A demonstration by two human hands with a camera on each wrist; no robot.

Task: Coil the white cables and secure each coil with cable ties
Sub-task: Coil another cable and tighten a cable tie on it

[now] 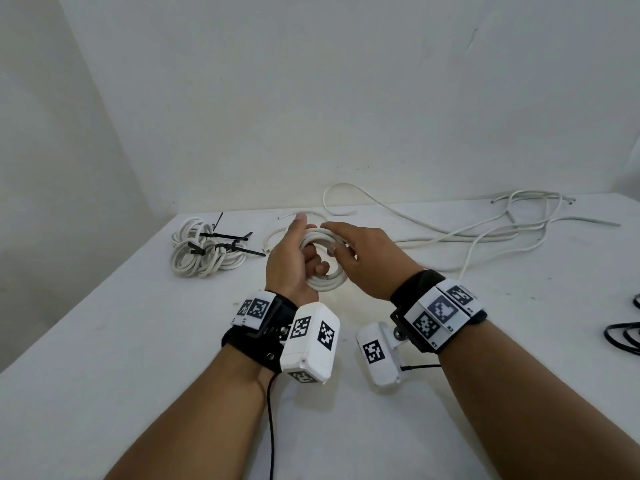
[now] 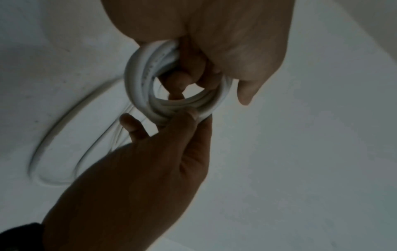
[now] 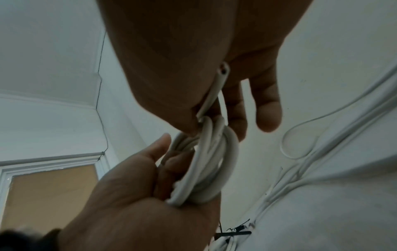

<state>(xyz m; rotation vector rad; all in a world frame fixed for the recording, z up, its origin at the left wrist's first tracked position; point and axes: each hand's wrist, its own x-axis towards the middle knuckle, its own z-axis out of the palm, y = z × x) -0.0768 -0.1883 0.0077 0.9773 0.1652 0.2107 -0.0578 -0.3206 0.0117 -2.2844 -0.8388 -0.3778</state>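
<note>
Left hand grips small round white cable coil, fingers through centre, keeping loops stacked; right hand pinches far rim, steadying for tie.

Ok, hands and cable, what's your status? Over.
Left hand and right hand both grip the white coil, no tie on it yet. Tied coils lie left. Loose cables wait right.

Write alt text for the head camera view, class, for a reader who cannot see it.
Two hands, left hand and right hand, hold a small coil of white cable above a white table. Behind on the left lie finished coils bound with black cable ties; loose white cables sprawl on the right.
</note>
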